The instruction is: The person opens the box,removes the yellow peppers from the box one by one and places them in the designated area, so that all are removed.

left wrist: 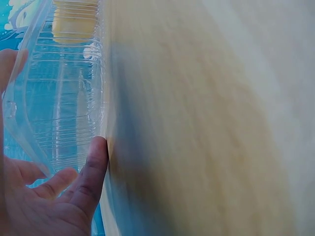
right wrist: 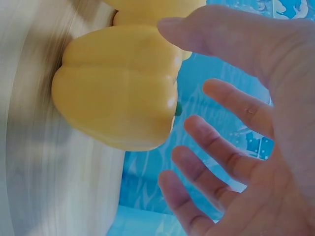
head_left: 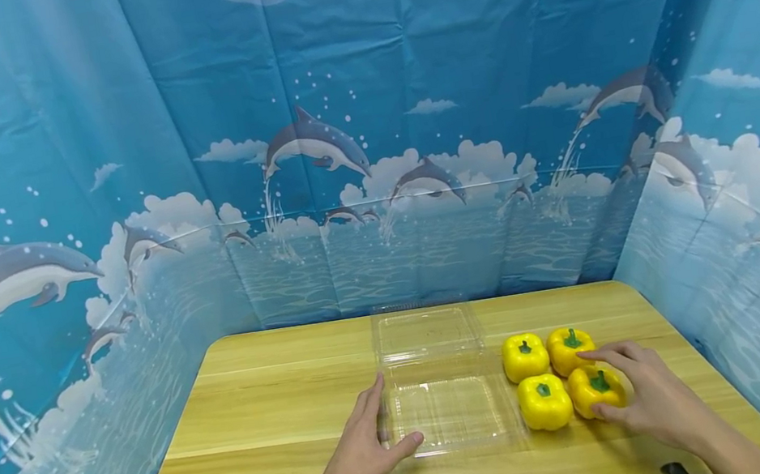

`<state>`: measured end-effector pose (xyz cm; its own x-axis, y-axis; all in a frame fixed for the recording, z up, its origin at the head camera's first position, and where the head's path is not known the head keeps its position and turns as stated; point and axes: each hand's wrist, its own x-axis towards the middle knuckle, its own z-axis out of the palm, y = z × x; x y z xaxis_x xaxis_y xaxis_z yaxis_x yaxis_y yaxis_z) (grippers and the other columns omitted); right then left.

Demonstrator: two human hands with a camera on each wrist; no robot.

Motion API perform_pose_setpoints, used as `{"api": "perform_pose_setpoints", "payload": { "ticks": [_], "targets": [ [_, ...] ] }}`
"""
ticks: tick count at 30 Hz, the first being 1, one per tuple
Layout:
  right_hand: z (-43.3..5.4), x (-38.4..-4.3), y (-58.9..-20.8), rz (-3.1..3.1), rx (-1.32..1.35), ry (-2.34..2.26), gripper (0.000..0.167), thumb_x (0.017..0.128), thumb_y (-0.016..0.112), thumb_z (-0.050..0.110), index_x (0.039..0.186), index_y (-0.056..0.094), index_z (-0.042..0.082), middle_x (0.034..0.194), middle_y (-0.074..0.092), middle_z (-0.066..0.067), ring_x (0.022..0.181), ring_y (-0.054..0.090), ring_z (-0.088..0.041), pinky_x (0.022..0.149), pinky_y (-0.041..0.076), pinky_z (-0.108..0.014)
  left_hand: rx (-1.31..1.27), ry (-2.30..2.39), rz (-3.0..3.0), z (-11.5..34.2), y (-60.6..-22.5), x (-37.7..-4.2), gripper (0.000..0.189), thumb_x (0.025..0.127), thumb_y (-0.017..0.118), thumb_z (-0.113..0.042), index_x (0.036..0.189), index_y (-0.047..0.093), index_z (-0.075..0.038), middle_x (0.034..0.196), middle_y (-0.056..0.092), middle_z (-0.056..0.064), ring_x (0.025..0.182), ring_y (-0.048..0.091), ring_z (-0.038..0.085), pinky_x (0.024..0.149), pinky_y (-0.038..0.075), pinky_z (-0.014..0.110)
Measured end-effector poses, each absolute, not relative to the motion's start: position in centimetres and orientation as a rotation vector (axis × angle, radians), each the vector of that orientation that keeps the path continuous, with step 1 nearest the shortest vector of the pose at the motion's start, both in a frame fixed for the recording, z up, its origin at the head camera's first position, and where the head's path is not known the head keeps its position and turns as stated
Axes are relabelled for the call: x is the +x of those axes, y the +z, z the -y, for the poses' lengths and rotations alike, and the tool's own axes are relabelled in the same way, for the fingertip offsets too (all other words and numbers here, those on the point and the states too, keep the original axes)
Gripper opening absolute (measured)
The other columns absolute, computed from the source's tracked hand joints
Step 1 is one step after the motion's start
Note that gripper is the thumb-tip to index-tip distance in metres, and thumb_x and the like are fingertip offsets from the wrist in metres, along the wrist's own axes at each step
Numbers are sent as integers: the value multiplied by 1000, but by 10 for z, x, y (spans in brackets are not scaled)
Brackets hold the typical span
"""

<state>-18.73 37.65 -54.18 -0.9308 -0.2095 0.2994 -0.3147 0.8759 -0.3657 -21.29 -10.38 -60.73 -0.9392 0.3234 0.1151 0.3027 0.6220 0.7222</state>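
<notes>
A clear plastic clamshell box (head_left: pixel 451 415) lies unfolded on the table, its lid (head_left: pixel 427 332) laid back toward the far edge. My left hand (head_left: pixel 361 453) is at the box's left side, fingers spread, with fingertips against its wall (left wrist: pixel 59 98). Right of the box stand several yellow bell peppers in a tight group, green stems up. Over the near right bell pepper (head_left: pixel 597 393) my right hand (head_left: pixel 650 393) spreads its thumb and fingers. In the right wrist view the thumb (right wrist: pixel 197 37) is at a bell pepper (right wrist: pixel 118 88); whether it touches cannot be told.
A wooden table (head_left: pixel 245 421) carries everything. Behind it and along both sides hangs a blue curtain (head_left: pixel 382 253) printed with dolphins. The other bell peppers, such as the near left one (head_left: pixel 545 405), stand close beside the right hand's pepper.
</notes>
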Motion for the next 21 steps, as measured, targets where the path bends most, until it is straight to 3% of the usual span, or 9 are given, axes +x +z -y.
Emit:
{"api": "perform_pose_setpoints", "payload": {
  "ticks": [21],
  "targets": [
    [-351, -181, -534, 2582, 483, 602, 72, 77, 110, 17, 142, 78, 12, 142, 70, -23, 126, 64, -49, 94, 58, -73, 559, 1243, -2805, 105, -607, -213, 120, 104, 78, -71, 190, 13, -17, 187, 39, 19, 161, 57, 46, 123, 56, 71]
  ]
}}
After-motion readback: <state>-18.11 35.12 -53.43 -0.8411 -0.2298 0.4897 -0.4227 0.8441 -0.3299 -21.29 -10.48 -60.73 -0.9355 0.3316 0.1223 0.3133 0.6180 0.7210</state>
